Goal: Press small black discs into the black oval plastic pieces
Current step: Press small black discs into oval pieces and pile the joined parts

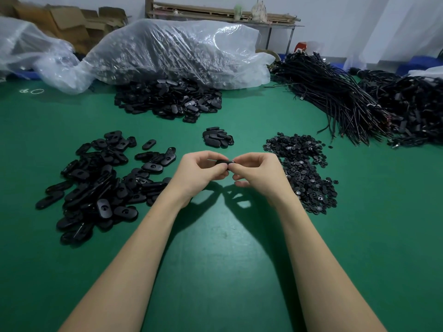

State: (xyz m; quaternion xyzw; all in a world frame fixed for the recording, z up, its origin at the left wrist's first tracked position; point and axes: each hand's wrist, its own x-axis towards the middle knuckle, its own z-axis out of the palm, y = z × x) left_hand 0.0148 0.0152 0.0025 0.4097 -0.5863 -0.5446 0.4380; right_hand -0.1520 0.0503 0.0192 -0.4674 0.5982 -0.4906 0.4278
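Both hands meet above the middle of the green table [215,248]. My left hand [201,171] and my right hand [256,173] pinch one black oval piece [224,162] between their fingertips, just above the tabletop. Whether a disc sits in it is hidden by my fingers. A heap of black oval pieces [100,185] lies to the left. Small black discs [304,171] are spread in a pile to the right. A small stack of oval pieces [217,137] lies just beyond my hands.
A bigger mound of oval pieces [167,99] spills from a clear plastic bag [172,51] at the back. Bundles of black cables [359,104] cover the back right. Cardboard boxes [69,22] and a shelf [215,14] stand behind.
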